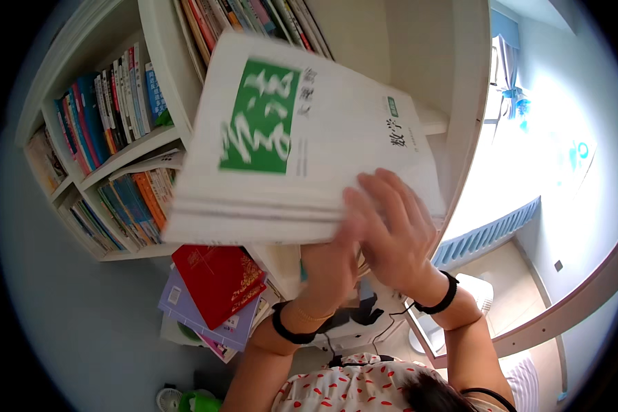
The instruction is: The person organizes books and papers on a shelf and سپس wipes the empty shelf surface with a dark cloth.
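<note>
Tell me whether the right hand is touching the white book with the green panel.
Touching. In the head view, the right hand lies with its fingers across the front cover of the white book, low on the right, no gap showing.

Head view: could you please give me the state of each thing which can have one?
White book with green panel: closed, off the shelf
Left hand: at the book's lower edge, partly hidden
Right hand: on the book's cover, blurred
Red booklet: closed, lying on the purple book
Purple book: closed, partly covered
Blue-spined books: standing on the shelf, closed
Curtain: gathered
</note>
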### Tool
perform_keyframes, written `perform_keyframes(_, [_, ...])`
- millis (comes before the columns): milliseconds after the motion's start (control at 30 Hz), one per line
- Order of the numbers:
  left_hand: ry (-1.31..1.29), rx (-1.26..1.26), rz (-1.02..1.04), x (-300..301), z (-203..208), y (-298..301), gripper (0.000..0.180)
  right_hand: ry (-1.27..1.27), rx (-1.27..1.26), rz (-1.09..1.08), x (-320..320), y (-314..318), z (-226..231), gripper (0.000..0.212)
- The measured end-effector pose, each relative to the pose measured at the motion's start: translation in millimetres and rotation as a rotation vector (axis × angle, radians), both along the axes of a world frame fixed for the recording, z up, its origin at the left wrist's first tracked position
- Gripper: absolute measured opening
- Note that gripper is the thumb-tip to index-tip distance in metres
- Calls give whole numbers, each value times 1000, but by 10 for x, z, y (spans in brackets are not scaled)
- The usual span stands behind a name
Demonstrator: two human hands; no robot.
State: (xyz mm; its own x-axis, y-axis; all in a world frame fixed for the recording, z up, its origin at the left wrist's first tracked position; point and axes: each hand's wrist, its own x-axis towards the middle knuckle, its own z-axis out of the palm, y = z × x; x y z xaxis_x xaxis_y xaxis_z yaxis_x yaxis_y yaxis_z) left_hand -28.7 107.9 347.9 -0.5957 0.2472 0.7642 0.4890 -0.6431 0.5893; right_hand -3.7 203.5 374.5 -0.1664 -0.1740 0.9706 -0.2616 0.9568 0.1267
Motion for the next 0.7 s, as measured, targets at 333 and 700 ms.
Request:
perform_keyframes(333, [-478,151,214,140,-645,-335,35,-419,-33,534,534,469,-523,54])
perform_keyframes(700, [-878,-356,-409,646,-805,-776,51,-969,-1911,1622,765,964,-2009,77])
